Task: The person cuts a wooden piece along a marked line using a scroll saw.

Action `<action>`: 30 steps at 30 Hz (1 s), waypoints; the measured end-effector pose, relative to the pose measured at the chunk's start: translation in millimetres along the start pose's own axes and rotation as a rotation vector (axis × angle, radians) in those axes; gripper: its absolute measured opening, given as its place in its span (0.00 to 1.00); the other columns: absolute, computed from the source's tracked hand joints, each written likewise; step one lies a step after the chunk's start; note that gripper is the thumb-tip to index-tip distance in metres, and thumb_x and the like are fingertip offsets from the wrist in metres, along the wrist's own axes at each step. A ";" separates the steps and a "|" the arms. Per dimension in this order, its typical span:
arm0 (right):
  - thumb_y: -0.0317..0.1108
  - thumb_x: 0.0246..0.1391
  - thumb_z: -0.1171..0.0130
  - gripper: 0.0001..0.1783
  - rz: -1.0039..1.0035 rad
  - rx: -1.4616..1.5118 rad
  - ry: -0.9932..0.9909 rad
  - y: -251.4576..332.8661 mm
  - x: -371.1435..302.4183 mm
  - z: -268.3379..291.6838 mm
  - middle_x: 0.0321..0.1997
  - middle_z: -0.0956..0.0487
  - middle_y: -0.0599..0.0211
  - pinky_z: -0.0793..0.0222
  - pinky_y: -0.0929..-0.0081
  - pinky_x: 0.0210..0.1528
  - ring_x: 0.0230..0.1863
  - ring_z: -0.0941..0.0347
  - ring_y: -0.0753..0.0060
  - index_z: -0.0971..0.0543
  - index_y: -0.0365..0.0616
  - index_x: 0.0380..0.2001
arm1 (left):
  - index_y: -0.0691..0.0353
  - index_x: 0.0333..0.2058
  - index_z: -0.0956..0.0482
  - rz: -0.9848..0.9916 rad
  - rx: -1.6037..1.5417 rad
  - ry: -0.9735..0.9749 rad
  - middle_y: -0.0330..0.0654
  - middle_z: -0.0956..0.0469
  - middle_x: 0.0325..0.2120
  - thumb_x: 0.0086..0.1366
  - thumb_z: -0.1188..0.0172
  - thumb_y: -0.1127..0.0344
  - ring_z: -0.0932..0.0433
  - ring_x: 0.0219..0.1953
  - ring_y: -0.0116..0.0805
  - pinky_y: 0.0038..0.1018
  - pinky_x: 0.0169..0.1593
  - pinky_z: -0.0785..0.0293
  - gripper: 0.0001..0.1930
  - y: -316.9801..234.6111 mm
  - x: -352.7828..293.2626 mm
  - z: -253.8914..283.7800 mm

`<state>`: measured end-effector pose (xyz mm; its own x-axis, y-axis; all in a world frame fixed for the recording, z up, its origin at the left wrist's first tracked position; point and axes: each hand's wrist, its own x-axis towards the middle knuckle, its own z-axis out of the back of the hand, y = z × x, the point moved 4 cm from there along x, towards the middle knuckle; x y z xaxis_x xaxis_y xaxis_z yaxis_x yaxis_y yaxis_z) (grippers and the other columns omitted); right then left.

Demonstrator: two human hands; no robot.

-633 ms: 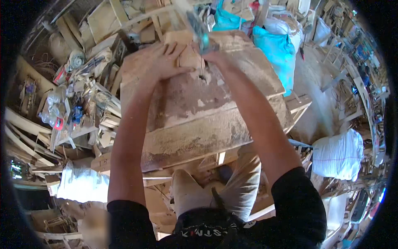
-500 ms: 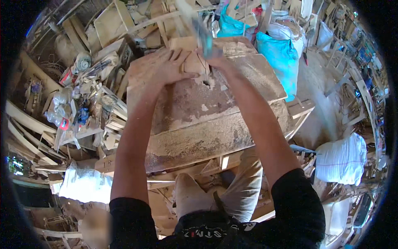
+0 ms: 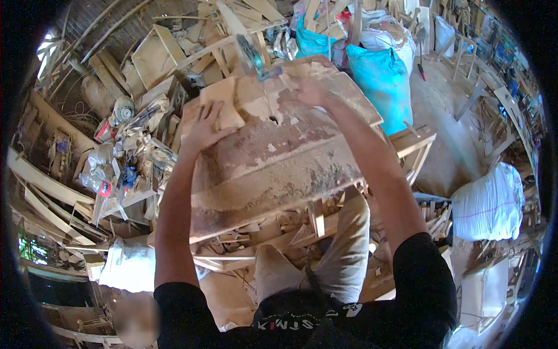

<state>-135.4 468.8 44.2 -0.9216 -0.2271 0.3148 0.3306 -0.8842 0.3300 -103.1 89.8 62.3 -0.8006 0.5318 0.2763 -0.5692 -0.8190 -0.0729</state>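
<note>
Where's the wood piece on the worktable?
In the head view, the wood piece lies toward the far left of the worktable, partly under the left hand.

Board (image 3: 225, 100) on worktable (image 3: 279, 177), sack (image 3: 381, 87) at right

Over to the left hand (image 3: 206, 131), and it covers part of the wooden piece (image 3: 226, 100)! The right hand (image 3: 311, 93) hides whatever lies under its palm. Left forearm (image 3: 179, 215) blocks the worktable's (image 3: 273, 180) left edge. Far side, the pale post (image 3: 231, 22) leaves at the top; near left, a round patch (image 3: 136, 320), blurred, unreadable.
</note>
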 end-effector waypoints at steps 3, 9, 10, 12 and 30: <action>0.53 0.58 0.41 0.28 -0.013 -0.106 -0.015 -3.4 -48.9 11.0 0.46 0.17 0.37 0.24 0.47 0.56 0.50 0.19 0.39 0.16 0.37 0.46 | 0.45 0.75 0.43 0.019 0.066 -0.025 0.55 0.46 0.75 0.56 0.35 0.26 0.51 0.77 0.61 0.48 0.76 0.46 0.54 8.1 -36.6 11.0; 0.45 0.62 0.42 0.26 -0.180 -0.043 -0.187 8.4 -149.4 75.8 0.44 0.18 0.31 0.22 0.51 0.50 0.45 0.18 0.40 0.19 0.35 0.54 | 0.47 0.75 0.43 0.119 0.167 0.002 0.54 0.46 0.75 0.57 0.35 0.28 0.50 0.77 0.60 0.48 0.75 0.45 0.53 -19.4 -77.3 23.0; 0.44 0.64 0.44 0.25 -0.168 0.063 -0.307 10.7 -172.4 89.6 0.44 0.17 0.33 0.22 0.53 0.48 0.44 0.17 0.43 0.19 0.34 0.55 | 0.47 0.75 0.43 0.111 0.153 -0.001 0.55 0.46 0.75 0.57 0.35 0.29 0.50 0.77 0.60 0.48 0.75 0.47 0.53 -21.4 -83.6 22.3; 0.41 0.67 0.48 0.24 -0.260 0.545 -0.430 10.9 -225.0 109.5 0.47 0.16 0.39 0.21 0.58 0.45 0.41 0.17 0.52 0.21 0.34 0.57 | 0.47 0.75 0.43 0.081 0.124 -0.008 0.56 0.46 0.75 0.59 0.35 0.30 0.51 0.77 0.60 0.48 0.76 0.51 0.51 -29.6 -96.9 22.4; 0.47 0.69 0.47 0.17 -1.611 1.883 -0.768 21.7 -799.2 -165.9 0.34 0.21 0.70 0.26 0.70 0.26 0.28 0.24 0.70 0.20 0.47 0.47 | 0.60 0.70 0.33 0.065 -0.440 -0.158 0.55 0.39 0.72 0.74 0.43 0.56 0.44 0.75 0.53 0.44 0.74 0.47 0.29 -123.4 -228.0 51.3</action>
<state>574.5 563.4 -347.9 -0.4903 0.3322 -0.8057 -0.0130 0.9216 0.3879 159.3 58.6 57.5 -0.8182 0.4153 0.3976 -0.5715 -0.6622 -0.4845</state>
